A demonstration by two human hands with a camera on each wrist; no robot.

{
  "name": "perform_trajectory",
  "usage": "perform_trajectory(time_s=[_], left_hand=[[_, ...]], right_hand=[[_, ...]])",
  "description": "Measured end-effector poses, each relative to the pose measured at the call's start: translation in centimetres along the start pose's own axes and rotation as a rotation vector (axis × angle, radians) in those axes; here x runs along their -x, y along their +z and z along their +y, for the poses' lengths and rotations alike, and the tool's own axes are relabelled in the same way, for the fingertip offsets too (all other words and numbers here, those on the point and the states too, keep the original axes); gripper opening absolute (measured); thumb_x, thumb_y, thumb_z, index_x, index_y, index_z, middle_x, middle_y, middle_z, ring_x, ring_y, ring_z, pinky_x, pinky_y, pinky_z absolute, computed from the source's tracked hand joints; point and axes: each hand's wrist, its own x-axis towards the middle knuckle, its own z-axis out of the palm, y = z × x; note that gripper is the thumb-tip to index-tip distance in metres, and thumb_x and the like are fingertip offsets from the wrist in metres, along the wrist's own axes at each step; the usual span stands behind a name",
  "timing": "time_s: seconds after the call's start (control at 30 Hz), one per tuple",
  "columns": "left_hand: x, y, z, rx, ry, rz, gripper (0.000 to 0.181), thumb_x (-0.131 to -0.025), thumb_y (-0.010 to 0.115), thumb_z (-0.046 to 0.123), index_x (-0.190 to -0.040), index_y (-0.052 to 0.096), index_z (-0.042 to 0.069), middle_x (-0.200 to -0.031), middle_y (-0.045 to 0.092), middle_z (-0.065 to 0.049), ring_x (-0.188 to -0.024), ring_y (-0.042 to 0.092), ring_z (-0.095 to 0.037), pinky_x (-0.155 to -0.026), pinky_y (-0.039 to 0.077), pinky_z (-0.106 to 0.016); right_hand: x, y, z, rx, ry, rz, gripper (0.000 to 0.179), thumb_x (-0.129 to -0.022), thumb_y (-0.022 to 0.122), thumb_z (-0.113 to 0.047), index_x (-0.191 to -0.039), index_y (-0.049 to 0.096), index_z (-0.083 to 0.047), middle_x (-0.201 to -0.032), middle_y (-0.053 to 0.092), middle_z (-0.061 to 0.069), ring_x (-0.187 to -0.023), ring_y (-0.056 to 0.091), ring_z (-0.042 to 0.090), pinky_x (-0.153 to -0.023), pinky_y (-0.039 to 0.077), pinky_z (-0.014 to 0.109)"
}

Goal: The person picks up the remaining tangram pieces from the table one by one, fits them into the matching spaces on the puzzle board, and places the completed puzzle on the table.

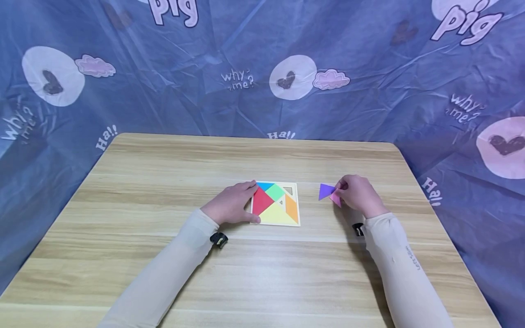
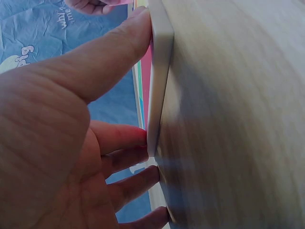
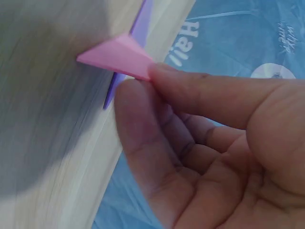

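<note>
A square tangram board (image 1: 298,214) lies flat on the table with red, blue, green, yellow and orange pieces in it. Two triangular recesses, at its upper right and near its middle, show bare wood. My left hand (image 1: 234,204) holds the board's left side, thumb at the near corner and fingers at the far one; the left wrist view shows the thumb (image 2: 119,52) on the rim. To the right of the board, my right hand (image 1: 361,196) pinches a small pink triangle (image 3: 116,55) between thumb and forefinger. A purple triangle (image 1: 326,191) is just beside and partly behind it.
The wood-grain table (image 1: 262,273) has rounded far corners. Behind it and down both sides hangs a blue printed cloth (image 1: 184,91). Dark wrist straps (image 1: 219,239) sit at both sleeve cuffs.
</note>
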Motion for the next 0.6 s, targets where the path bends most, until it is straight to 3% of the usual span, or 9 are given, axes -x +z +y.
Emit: perform_trajectory(time_s=[0.2, 0.6], left_hand=[[0.1, 0.1, 0.0, -0.002, 0.005, 0.007, 0.104, -0.085, 0.079, 0.057, -0.162, 0.032, 0.004, -0.17, 0.027, -0.011, -0.155, 0.029, -0.031, -0.124, 0.03, -0.047], [0.3, 0.2, 0.5, -0.001, 0.0, 0.01, 0.104, -0.085, 0.079, 0.057, -0.162, 0.032, 0.005, -0.17, 0.027, -0.011, -0.155, 0.029, -0.031, -0.124, 0.03, -0.048]], right_hand=[[0.1, 0.2, -0.7, -0.108, 0.003, 0.013, 0.007, -0.096, 0.068, -0.005, -0.095, 0.068, 0.002, -0.078, 0.066, 0.009, -0.067, 0.061, 0.019, -0.062, 0.048, 0.031], [0.2, 1.2, -1.4, -0.218, -0.045, 0.053, 0.007, -0.094, 0.072, -0.005, -0.097, 0.071, 0.002, -0.087, 0.073, 0.016, -0.069, 0.065, 0.017, -0.06, 0.053, 0.026]])
